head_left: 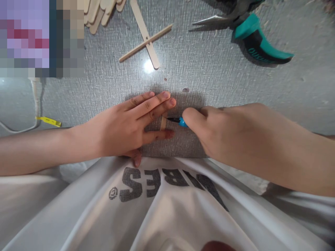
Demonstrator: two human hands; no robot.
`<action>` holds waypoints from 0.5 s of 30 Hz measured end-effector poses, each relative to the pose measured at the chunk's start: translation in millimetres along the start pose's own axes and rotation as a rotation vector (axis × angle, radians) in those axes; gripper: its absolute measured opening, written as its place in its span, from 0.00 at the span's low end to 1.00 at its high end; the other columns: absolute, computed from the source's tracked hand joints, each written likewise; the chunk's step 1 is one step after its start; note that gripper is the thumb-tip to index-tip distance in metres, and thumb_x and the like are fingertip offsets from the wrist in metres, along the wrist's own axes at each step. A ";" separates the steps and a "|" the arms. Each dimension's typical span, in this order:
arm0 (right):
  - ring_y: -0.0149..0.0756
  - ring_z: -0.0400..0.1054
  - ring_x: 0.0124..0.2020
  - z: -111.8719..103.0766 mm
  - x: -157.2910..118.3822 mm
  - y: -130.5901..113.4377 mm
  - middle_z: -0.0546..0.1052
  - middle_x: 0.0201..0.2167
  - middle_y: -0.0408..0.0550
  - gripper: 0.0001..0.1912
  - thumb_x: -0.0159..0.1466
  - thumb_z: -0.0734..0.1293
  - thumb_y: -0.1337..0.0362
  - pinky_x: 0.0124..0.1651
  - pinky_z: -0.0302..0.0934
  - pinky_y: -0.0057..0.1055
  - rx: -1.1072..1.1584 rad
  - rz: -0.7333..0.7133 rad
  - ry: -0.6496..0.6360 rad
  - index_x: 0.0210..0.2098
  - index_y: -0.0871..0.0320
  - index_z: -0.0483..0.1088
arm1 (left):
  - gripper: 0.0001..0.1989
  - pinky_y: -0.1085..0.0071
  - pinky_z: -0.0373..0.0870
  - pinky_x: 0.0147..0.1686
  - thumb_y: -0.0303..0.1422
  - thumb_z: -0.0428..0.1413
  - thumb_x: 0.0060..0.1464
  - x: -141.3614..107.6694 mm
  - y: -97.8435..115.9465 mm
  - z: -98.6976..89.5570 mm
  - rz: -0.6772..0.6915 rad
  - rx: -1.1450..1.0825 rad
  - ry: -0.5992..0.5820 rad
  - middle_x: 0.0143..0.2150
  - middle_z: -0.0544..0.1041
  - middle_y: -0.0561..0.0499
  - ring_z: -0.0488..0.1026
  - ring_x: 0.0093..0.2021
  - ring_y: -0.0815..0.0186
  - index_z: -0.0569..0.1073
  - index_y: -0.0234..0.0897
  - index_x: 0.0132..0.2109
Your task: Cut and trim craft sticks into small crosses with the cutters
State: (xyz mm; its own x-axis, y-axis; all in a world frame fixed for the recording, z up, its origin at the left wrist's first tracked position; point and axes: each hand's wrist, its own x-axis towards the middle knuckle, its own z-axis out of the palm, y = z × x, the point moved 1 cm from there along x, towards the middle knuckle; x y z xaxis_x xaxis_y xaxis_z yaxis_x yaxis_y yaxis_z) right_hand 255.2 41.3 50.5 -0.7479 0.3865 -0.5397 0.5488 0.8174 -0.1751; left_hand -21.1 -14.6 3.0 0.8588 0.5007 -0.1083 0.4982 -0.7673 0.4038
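Left hand (120, 127) spread flat over a small wooden stick (163, 122); right hand (225, 130) closed around a blue craft knife (183, 122).

From my end, taking that small wooden stick as my mark, I see a white cable (35, 96) with a yellow tag (49, 121) well off to its left, and a pile of sticks (96, 21) beyond it, also leftward. My left hand reaches in from the left with fingers apart, the small stick showing in the gap between two of them. Straight beyond the small stick lie two crossed sticks (147, 41). The knife's dark blade points at the small stick from its right; I can't tell whether the tip touches. My right hand grips the handle just right of the small stick, and teal-handled pliers (255, 38) lie well beyond it, rightward.
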 end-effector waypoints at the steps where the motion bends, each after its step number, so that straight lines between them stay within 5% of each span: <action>1: 0.34 0.52 0.16 0.0 0.1 0.0 0.67 0.20 0.41 0.19 0.63 0.60 0.79 0.25 0.35 0.34 0.006 0.000 0.004 0.47 0.56 0.74 | 0.45 0.43 0.57 0.88 0.61 0.68 0.64 -0.1 -0.6 -0.4 -0.003 -0.008 0.005 0.90 0.57 0.47 0.50 0.90 0.42 0.70 0.54 0.81; 10: 0.37 0.60 0.20 -3.0 3.4 6.9 0.76 0.26 0.46 0.22 0.72 0.56 0.77 0.28 0.41 0.38 -0.100 -0.009 -0.112 0.55 0.58 0.77 | 0.49 0.40 0.56 0.86 0.65 0.67 0.63 -1.2 -15.7 -6.9 0.105 -0.042 0.021 0.91 0.50 0.36 0.54 0.88 0.37 0.69 0.49 0.81; 13: 0.37 0.60 0.21 0.6 4.2 23.4 0.71 0.23 0.42 0.17 0.80 0.57 0.61 0.30 0.45 0.38 0.113 -0.003 -0.038 0.56 0.58 0.75 | 0.47 0.39 0.56 0.86 0.68 0.59 0.68 -0.5 -23.3 -3.9 0.153 -0.035 0.080 0.90 0.51 0.36 0.57 0.87 0.36 0.67 0.48 0.82; 15: 0.34 0.61 0.21 0.4 4.4 32.4 0.71 0.24 0.36 0.21 0.80 0.58 0.57 0.30 0.51 0.35 0.336 -0.036 -0.013 0.67 0.57 0.68 | 0.45 0.41 0.56 0.86 0.68 0.54 0.70 0.9 -28.7 -2.8 0.195 -0.023 0.098 0.90 0.54 0.36 0.57 0.87 0.38 0.66 0.49 0.82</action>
State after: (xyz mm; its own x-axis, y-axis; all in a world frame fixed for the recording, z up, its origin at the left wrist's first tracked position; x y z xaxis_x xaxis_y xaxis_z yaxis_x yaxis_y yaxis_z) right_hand 269.9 69.3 42.1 -0.7654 0.3529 -0.5382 0.6162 0.6431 -0.4546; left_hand -35.0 9.0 -6.1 0.9225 0.3808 0.0625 0.3196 -0.8448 0.4291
